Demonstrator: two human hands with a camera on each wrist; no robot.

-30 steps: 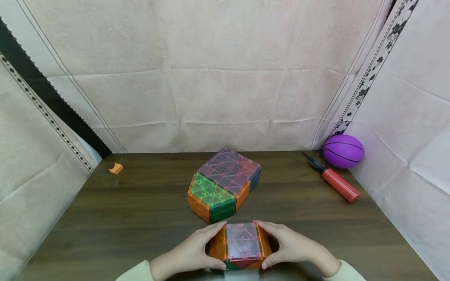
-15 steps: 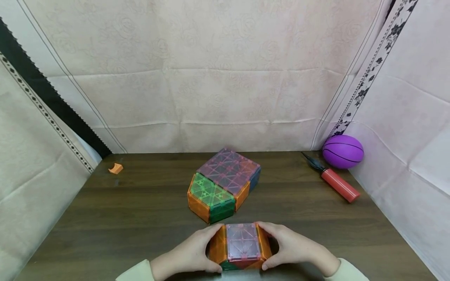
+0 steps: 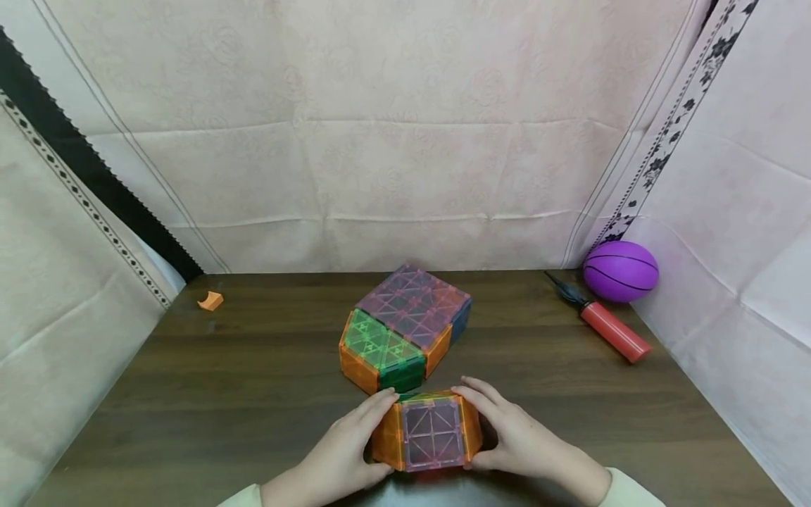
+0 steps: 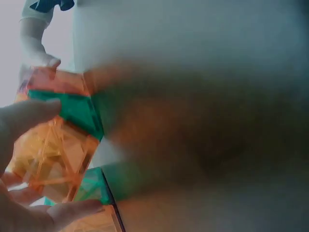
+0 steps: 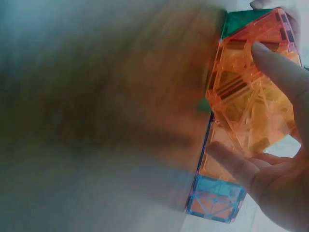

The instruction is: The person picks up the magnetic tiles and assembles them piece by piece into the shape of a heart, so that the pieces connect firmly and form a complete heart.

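Observation:
Between my two hands is a small block of translucent magnetic tiles (image 3: 434,435), orange at its ends with a purple square facing me. My left hand (image 3: 338,451) grips its left end, thumb low and fingers along the upper edge. At the right end my right hand (image 3: 529,440) holds it the same way. Both wrist views show orange tiles (image 5: 256,96) between thumb and fingers, with green and red tiles beside them. Just beyond stands a larger magnetic-tile structure (image 3: 415,306), purple on top with green, orange and blue parts; its near green corner sits close behind the held block.
On the dark wooden table (image 3: 266,394), a small orange curved piece (image 3: 211,301) lies at the far left. At the far right are a red hand pump (image 3: 614,331) and a purple ball (image 3: 621,271). Pale patterned cloth (image 3: 405,176) encloses the back and sides.
The held block has tipped so its purple face turns toward me, and it has moved slightly away, closer to the larger structure. Both hands moved with it, their fingers shifting along its top edge.

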